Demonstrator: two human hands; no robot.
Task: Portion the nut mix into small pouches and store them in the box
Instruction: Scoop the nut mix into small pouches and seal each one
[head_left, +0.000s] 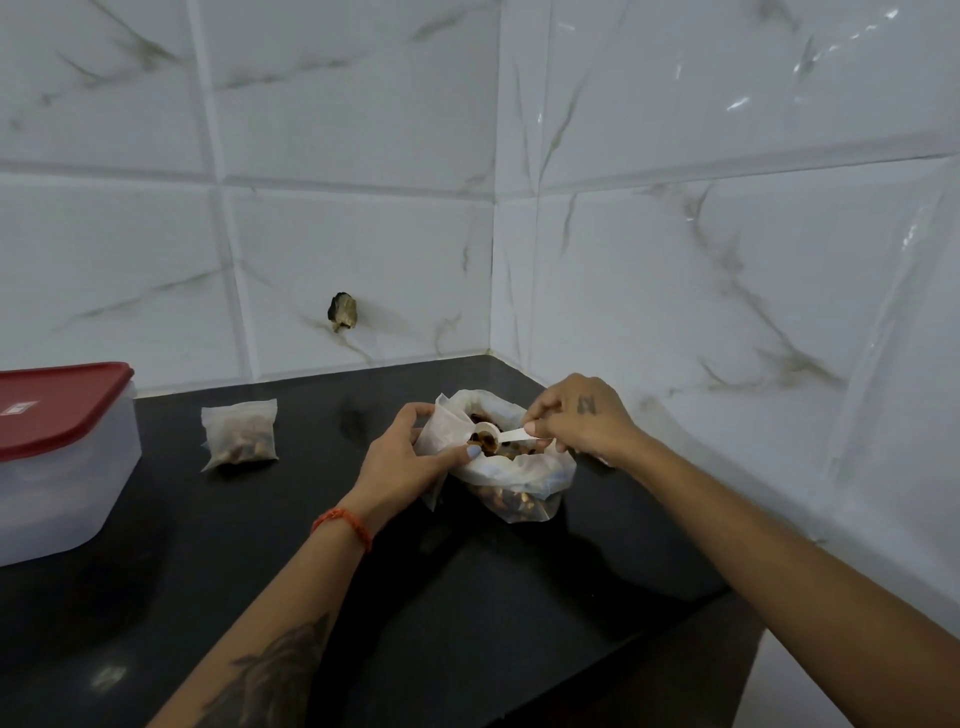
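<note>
The left hand (400, 457) pinches a small pouch (441, 434) open beside the nut-mix bag (524, 483); the right hand's (576, 415) fingers clamp the scoop (491, 434), loaded, just at the left fingertips; a tilt short of the mouth could spill nuts; the box (62, 467) sits well left.

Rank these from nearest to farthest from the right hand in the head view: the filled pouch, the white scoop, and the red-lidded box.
1. White scoop: pinched in the right hand, over the big nut bag.
2. Filled pouch: on the counter to the left, past the left hand.
3. Red-lidded box: far left edge of the counter.
</note>
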